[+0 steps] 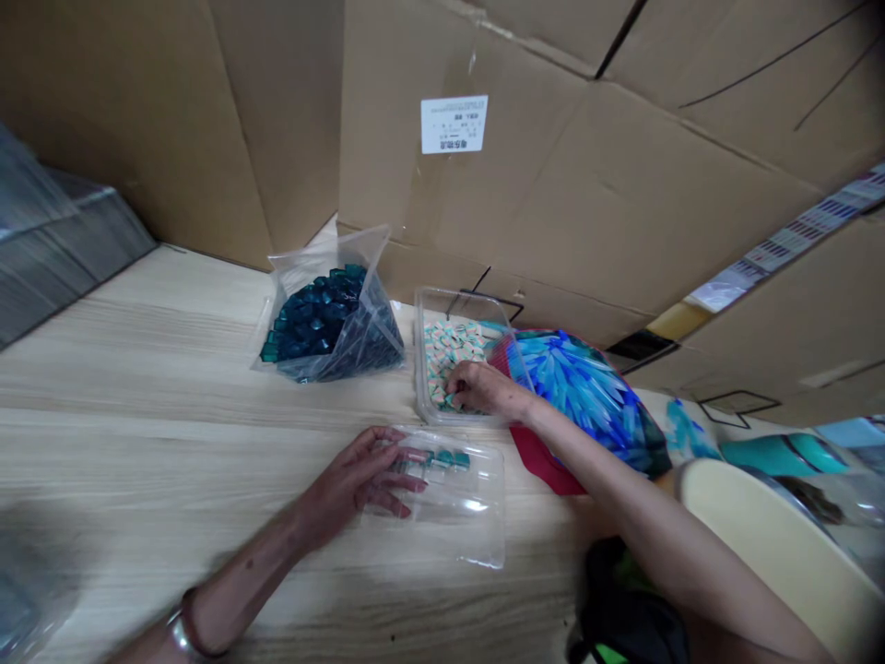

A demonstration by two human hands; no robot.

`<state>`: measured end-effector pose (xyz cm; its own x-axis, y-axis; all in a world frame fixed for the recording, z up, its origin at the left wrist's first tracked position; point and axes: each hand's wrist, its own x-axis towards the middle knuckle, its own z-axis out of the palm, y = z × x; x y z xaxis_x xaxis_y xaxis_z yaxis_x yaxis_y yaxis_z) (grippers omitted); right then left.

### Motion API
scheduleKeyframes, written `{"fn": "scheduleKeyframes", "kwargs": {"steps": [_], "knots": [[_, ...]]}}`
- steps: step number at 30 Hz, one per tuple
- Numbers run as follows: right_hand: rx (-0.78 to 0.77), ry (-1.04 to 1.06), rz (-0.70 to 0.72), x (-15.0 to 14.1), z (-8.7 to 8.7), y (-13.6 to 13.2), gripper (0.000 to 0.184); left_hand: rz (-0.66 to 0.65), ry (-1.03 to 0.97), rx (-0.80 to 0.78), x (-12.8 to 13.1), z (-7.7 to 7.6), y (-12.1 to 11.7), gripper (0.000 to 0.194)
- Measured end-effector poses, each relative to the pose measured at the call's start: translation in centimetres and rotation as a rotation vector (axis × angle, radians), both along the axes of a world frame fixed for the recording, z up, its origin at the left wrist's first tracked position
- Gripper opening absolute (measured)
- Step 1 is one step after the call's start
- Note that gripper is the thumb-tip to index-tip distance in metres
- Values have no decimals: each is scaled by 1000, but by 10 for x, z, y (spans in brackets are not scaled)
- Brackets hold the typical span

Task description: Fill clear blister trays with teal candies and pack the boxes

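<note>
My left hand (377, 475) lies with spread fingers over the left part of a clear plastic tray (477, 530). A short row of teal cubes (446, 459) sits in the tray near its far side, partly behind my fingers. My right hand (484, 387) reaches into a clear plastic box (421, 369), its fingers drawn together among many small pale pieces (449, 343) with green and pinkish edges. Its fingertips are partly hidden, so whatever is between them does not show. Left of the box stands an open clear bag (373, 254) filled with dark teal cubes (314, 314).
Cardboard boxes (553, 184) wall off the back of the wood-grain table (172, 433). Beside my right forearm lies a red-edged bag (581, 397) with long blue shapes. A cream round rim (767, 544), a turquoise bottle (774, 454) and a black item (629, 609) crowd the right.
</note>
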<state>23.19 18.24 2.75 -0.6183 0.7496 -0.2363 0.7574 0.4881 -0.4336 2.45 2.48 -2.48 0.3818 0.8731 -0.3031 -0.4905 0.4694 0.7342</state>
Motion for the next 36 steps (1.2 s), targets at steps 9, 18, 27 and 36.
{"fn": "scheduleKeyframes", "kwargs": {"steps": [9,18,27,36], "knots": [[-404,421,-296,1,11,10,9,-3,15,-26,0,2,1,27],[-265,510,-303,3,2,18,11,5,-1,-34,1,4,2,26],[-160,261,41,-8,-22,11,6,3,14,-42,1,3,1,25],[-516,467,-128,6,8,23,11,-1,-2,-14,1,2,0,25]]}}
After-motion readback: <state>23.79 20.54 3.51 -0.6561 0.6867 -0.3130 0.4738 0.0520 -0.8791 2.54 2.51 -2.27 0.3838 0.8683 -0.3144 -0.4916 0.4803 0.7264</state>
